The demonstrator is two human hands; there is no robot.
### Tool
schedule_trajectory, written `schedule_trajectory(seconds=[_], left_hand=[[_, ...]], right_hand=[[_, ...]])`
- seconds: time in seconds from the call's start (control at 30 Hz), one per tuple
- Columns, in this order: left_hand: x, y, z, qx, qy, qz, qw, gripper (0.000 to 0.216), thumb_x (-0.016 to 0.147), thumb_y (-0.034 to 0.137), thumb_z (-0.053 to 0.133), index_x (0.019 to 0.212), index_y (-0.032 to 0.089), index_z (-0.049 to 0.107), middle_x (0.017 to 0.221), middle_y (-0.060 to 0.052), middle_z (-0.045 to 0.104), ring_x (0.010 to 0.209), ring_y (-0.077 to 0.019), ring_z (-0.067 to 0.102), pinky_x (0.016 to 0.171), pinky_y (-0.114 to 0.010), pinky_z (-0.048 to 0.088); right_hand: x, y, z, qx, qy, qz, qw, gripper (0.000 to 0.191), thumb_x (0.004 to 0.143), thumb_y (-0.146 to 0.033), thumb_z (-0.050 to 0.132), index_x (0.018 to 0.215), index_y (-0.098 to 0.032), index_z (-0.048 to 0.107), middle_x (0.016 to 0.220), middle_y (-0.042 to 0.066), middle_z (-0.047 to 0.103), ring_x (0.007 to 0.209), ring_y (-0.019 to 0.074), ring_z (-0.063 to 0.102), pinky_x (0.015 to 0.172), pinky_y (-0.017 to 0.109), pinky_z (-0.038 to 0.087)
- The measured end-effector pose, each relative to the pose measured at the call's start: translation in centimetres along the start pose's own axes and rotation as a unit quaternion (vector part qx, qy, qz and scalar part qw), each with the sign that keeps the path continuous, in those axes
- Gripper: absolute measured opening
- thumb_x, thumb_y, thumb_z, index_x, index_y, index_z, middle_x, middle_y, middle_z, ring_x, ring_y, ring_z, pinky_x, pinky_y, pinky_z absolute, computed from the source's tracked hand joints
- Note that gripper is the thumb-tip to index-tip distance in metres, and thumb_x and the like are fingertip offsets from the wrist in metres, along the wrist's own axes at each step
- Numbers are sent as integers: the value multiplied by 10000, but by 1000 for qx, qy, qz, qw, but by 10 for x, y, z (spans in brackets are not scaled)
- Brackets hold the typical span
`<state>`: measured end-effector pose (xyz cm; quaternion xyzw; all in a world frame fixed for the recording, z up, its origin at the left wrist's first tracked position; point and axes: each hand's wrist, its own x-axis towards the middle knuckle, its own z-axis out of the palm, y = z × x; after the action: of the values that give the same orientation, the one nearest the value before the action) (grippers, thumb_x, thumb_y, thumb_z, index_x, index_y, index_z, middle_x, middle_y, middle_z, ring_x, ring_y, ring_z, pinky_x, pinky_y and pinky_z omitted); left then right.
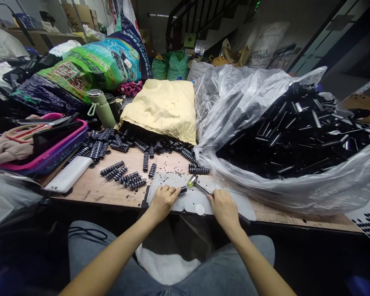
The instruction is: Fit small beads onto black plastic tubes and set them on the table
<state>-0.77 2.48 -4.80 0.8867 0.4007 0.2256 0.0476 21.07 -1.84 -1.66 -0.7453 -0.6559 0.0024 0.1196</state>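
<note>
My left hand (163,201) is closed around a short black tube (182,190) whose end sticks out to the right. In my right hand (224,207) is the handle of a small hammer (200,186), its yellowish-tipped head close to the tube's end. Both hands are low over a grey mat (200,201) at the table's front edge. Tiny black bits (169,174) are scattered on and behind the mat. Left of it lie several black-and-white studded cylinders (131,179), some with a thin metal pin protruding.
A big clear plastic bag (283,187) full of black tubes (299,135) fills the right side. A cream cloth sack (166,105) lies at the back, with more cylinders before it. At left are a white power bank-like block (69,174), a pink basket (27,164) and a green bottle (102,109).
</note>
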Motion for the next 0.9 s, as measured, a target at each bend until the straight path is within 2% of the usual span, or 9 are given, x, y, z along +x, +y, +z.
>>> schedule_trajectory(seconds=[0.1,0.2,0.37,0.43,0.53,0.63,0.77,0.83,0.9], left_hand=[[-1,-6,-1,50,-5,21,999,352,859,123,378,1186,181,495,902,-101,608,811,-193,535,668,-329,385],[-1,-7,-3,69,-19,25,997,372,850,109,387,1206,171,472,918,-102,612,829,-200,540,684,-344,379],[1,2,-4,96,-38,4,995,411,842,61,321,1211,163,469,1038,-123,606,889,-202,553,764,-387,395],[2,12,1,110,-37,-18,993,406,853,102,313,1237,125,441,1150,-155,559,1009,-227,523,848,-422,372],[2,28,12,107,-36,-29,993,482,862,265,335,1295,54,352,1309,-195,414,1234,-276,333,977,-471,268],[1,34,24,94,-39,-9,995,560,843,310,338,1328,35,286,1359,-193,345,1291,-274,235,1028,-468,203],[1,29,33,91,-38,-4,995,509,839,221,304,1314,38,325,1336,-180,387,1261,-267,307,1017,-435,250],[1,29,31,81,-40,-7,996,508,845,246,295,1306,39,341,1330,-174,398,1261,-264,308,1019,-433,254],[0,32,26,73,-40,-11,996,532,850,300,294,1312,39,329,1346,-166,379,1281,-258,268,1035,-432,229]], right_hand=[[-8,0,-24,69,-76,7,995,272,897,-404,287,780,-218,448,638,18,558,571,182,534,524,267,367],[-20,-17,-32,151,-68,4,986,321,916,-418,181,797,-230,413,571,-15,522,513,166,522,503,245,342],[-23,-33,-31,98,-134,-1,986,347,906,-424,200,686,-231,386,494,-15,496,456,176,505,462,241,284],[-21,-40,-42,122,-114,-10,986,366,907,-437,173,685,-234,382,501,-12,506,458,174,508,461,241,292],[-24,-60,-57,189,-61,-52,979,390,909,-444,135,710,-232,395,526,-2,527,470,168,517,468,243,315],[-30,-80,-49,180,-82,-99,975,393,917,-403,143,789,-211,461,599,33,593,506,172,551,480,247,327],[-29,-88,-29,78,-179,-131,972,378,921,-364,195,868,-191,527,658,61,647,549,196,591,486,256,320],[-26,-85,-33,86,-179,-127,972,399,924,-378,181,843,-201,529,635,47,640,552,198,592,482,255,316],[-24,-84,-42,122,-145,-111,976,424,923,-406,156,833,-208,519,617,35,628,534,192,582,473,254,317]])
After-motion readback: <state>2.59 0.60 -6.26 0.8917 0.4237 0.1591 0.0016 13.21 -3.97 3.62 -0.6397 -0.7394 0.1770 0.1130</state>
